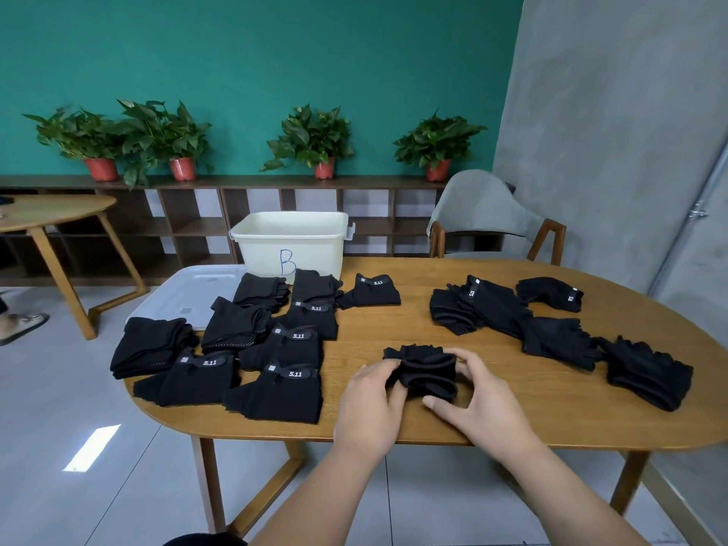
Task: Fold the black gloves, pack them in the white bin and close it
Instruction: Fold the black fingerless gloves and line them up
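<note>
A folded black glove [427,370] lies on the wooden table [413,329] near its front edge. My left hand [372,403] grips its left side, and my right hand [478,403] holds its right side with the thumb stretched along the front. Several folded black gloves [275,348] marked 5.11 lie in rows on the table's left half. Several unfolded black gloves [551,325] are heaped on the right half. The white bin [293,246], marked B, stands open at the table's far edge. Its white lid [189,293] lies flat at the far left, partly under gloves.
A grey chair [488,214] stands behind the table at the right. A round wooden side table [51,214] is at the left, with a person's sandalled foot [21,325] beside it. Potted plants [311,139] line a low shelf along the green wall.
</note>
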{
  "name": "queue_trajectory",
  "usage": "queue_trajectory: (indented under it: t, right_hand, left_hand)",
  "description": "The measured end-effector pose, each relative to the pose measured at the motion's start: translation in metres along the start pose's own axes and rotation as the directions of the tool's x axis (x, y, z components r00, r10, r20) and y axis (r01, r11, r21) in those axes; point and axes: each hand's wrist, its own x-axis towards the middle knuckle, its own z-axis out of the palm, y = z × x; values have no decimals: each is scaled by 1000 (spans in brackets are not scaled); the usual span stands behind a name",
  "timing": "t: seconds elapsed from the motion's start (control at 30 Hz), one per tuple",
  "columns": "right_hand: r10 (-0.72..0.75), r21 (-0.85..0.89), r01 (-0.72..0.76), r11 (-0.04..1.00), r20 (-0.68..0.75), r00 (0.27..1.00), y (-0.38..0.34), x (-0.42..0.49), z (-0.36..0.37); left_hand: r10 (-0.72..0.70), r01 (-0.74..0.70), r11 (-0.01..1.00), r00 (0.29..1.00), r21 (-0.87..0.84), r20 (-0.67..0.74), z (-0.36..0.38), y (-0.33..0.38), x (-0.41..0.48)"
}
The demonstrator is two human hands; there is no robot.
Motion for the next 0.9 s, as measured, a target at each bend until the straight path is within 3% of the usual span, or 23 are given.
queue_trajectory:
  t: [0.1,0.27,0.57,0.7,0.9]
  right_hand:
    - [-35,-42,32,999,-82,996,4,3,0]
    - [40,105,-24,994,-147,988,1,2,-5]
    - [181,257,-148,955,-111,977,4,8,-6]
    - [186,174,-160,972,-143,972,7,11,-2]
    - [96,-71,-117,991,-243,965,15,14,6]
  left_hand:
    - [18,-19,1000,999,-9,-38,-1,3,0]
    - [-36,35,999,997,-15,-69,-1,3,0]
    - [-78,81,996,993,23,-89,0,3,3]
    - [-107,109,994,990,17,-97,0,5,2]
    - [-18,39,981,994,191,-111,-1,13,-1]
